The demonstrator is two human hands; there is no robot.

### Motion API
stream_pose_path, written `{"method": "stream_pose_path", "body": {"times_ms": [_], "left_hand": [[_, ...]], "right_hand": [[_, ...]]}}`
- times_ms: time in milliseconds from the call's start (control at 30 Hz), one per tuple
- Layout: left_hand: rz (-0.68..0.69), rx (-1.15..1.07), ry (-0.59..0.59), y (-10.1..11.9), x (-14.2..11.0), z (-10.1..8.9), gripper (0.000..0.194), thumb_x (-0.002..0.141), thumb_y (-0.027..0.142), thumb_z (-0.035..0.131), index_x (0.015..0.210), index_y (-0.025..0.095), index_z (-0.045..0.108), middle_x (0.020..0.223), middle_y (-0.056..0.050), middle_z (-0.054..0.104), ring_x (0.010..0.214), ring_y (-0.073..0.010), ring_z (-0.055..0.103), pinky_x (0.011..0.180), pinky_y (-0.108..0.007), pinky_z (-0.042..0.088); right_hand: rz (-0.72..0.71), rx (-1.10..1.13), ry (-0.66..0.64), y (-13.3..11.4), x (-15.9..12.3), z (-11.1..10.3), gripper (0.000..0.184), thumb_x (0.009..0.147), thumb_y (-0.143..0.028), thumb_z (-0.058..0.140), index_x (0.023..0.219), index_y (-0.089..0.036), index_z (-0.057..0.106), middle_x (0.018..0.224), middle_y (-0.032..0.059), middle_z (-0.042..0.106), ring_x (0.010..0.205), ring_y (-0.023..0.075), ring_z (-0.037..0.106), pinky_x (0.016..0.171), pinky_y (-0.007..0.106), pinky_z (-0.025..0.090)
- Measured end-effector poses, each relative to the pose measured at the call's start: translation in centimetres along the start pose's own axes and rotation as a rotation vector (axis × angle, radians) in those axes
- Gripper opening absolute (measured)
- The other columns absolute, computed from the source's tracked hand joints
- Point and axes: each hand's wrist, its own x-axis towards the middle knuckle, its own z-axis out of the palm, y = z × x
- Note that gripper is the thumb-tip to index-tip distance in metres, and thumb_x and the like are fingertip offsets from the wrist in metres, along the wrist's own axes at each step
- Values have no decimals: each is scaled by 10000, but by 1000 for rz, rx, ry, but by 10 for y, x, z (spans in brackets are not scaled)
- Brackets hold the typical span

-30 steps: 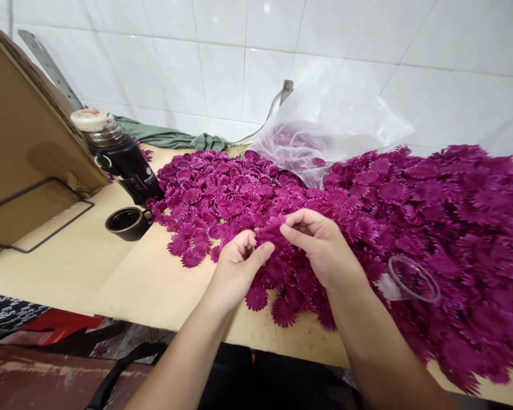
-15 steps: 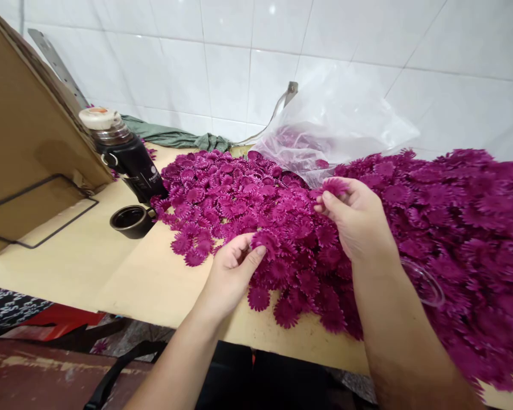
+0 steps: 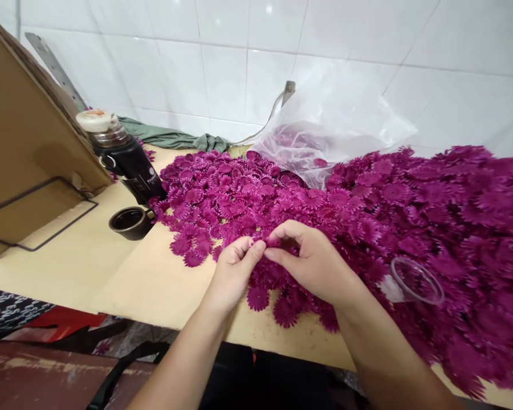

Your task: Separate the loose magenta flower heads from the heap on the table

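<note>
My left hand (image 3: pixel 238 266) pinches a magenta artificial flower piece (image 3: pixel 259 239) between thumb and finger, at the front edge of the pile. Against it from the right comes my right hand (image 3: pixel 310 257), its thumb and forefinger closed on the same spot; the fingers hide most of what is held there. Around and behind both hands spreads a large heap of magenta flower pieces (image 3: pixel 222 191), flat with jagged petals. A clear plastic cup (image 3: pixel 414 285) lies on the heap to the right of my right forearm.
A black flask (image 3: pixel 132 165) with a white lid stands at the left beside a small dark cup (image 3: pixel 131 222). Farther left are a cardboard box (image 3: pixel 29 142) and a black wire frame (image 3: pixel 64 228). A clear plastic bag (image 3: pixel 329 125) leans against the tiled wall (image 3: pixel 226 68).
My right hand, holding a flower piece, has moved left and down from over the pile to meet my left hand. The left hand has stayed nearly in place. The clear cup is now uncovered.
</note>
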Motion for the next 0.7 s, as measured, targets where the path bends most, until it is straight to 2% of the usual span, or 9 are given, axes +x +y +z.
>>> {"method": "stream_pose_path", "body": {"times_ms": [100,200,267,367,433,533,600,633,700], "left_hand": [[23,9,-39,3,-3,0,371,655,473,706,598,169,500,586,43,460,574,-93,407,559,-214,368],[57,14,-27,7,-6,0,360,655,450,714,590,178,487,578,42,468,574,-99,423,565,-217,381],[79,5,-16,8,-9,-2,350,640,449,727,594,178,510,576,34,498,572,-105,446,572,-221,396],[105,-55,-1,7,-10,-8,336,615,456,747,624,172,567,600,13,572,591,-122,502,626,-244,435],[82,-92,8,6,-10,-9,326,605,451,756,649,170,596,627,0,611,604,-131,528,669,-266,451],[9,-114,-1,6,-6,-7,329,582,441,771,657,164,611,610,6,608,583,-128,522,655,-269,446],[-13,-119,-5,5,-3,-4,343,568,442,778,616,161,587,572,22,568,553,-111,486,604,-248,419],[-13,-122,2,5,-1,-3,353,567,442,778,590,160,566,554,30,541,539,-101,461,576,-235,398],[-7,-129,26,3,2,-2,370,577,439,771,555,160,528,532,45,489,518,-83,407,533,-216,355]], "right_hand": [[55,206,60,8,9,-4,69,700,-188,608,668,-182,548,640,-21,568,595,110,521,584,265,443],[111,393,189,11,19,-9,154,658,-251,660,647,-183,522,596,-35,551,531,89,501,527,241,435],[150,416,345,14,28,-17,142,669,-238,656,666,-179,527,592,-29,562,517,88,517,524,240,446],[193,381,652,23,43,-37,90,723,-213,603,708,-183,520,597,-15,572,520,112,562,544,276,487],[135,254,714,31,50,-50,89,718,-216,614,745,-184,535,675,19,616,625,161,623,648,354,527],[-12,-92,652,32,47,-52,220,676,-203,664,884,-174,598,968,104,659,962,266,618,892,492,459],[-104,-249,558,23,34,-41,239,708,-215,648,944,-184,621,1091,111,637,1086,281,559,959,510,406],[-139,-270,476,17,26,-33,200,749,-233,619,944,-193,629,1089,98,642,1080,266,561,956,497,410],[-159,-212,221,5,10,-15,161,801,-291,590,929,-202,630,971,69,671,939,219,609,860,424,475]]}}
